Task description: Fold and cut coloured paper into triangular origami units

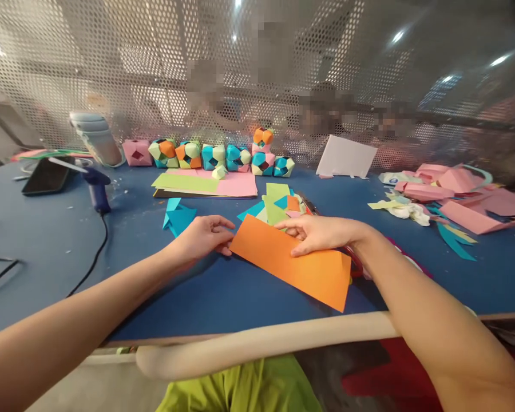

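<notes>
An orange paper sheet (283,257) lies slanted before me, its right end raised a little off the table. My right hand (311,233) is on it, thumb on the upper face and fingers at the far edge. My left hand (206,236) rests beside the sheet's left corner, fingers loosely bent and apart, with nothing visible in them. Folded blue paper pieces (178,217) lie just beyond my left hand. Behind the sheet is a pile of green, blue and orange folded pieces (277,209). Red-handled scissors (357,266) are partly hidden under my right wrist.
Several folded paper balls (189,154) line the back by a perforated metal screen (240,68). Green and pink sheets (236,184) are stacked before them. A corded glue gun (98,189), phone (47,174) and tumbler (96,137) stand left; pink paper scraps (467,212) lie right.
</notes>
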Demonstrator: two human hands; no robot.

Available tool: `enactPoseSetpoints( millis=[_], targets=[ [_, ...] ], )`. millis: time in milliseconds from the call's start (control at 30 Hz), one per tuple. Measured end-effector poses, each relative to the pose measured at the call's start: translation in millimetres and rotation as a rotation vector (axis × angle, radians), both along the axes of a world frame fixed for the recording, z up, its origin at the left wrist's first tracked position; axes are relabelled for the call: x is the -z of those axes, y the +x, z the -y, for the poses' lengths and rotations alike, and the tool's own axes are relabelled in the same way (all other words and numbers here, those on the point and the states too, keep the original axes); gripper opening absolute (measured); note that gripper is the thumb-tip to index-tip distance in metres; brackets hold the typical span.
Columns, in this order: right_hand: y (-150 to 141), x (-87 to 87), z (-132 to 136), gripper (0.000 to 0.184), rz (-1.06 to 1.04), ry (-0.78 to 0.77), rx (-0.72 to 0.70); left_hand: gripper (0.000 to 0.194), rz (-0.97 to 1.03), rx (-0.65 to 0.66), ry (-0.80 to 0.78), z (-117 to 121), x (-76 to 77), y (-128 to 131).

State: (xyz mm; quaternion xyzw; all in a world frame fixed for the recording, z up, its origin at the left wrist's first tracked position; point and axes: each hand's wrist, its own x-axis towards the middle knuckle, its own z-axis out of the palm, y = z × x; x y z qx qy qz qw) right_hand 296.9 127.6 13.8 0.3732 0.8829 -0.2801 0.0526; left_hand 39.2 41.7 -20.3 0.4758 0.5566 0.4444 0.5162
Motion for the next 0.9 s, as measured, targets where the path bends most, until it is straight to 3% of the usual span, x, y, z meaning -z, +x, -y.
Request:
enactPoseSetpoints(
  millis=[133,233,333,433,567,633,733,833,900],
  targets=[
    [2,-8.0,2,0.076,0.125,0.05,0.001,0.023,-0.037,-0.01,-0.025,9,1.3,-6],
    [-7,-9.9,7,0.069,0.084,0.045,-0.029,0.025,-0.04,-0.043,0.03,15,0.2,-9],
    [-19,-7.9,12,0.064,-0.019,-0.015,-0.043,0.026,-0.093,0.039,0.096,19,-2.3,-8],
    [-25,-2.3,13,0.06,-0.115,-0.047,-0.007,0.009,-0.18,0.128,0.108,20,-3.5,-6],
    [-18,-0.6,7,0.061,-0.136,0.03,-0.013,0.008,-0.252,0.038,0.135,19,-2.2,-9],
    [-7,-6.8,3,0.06,-0.074,0.042,-0.034,0.01,-0.247,-0.021,0.163,17,-0.8,-13],
    [8,-23.5,-1,0.059,0.094,-0.034,0.049,0.012,-0.22,-0.036,0.157,14,1.3,-17],
    [8,-35.8,0,0.047,0.223,0.143,0.14,0.013,-0.213,0.012,0.107,13,1.7,-15],
    [-8,-32.6,6,0.033,0.14,0.327,0.158,0.014,-0.231,0.042,0.101,14,0.6,-11]
  ],
)
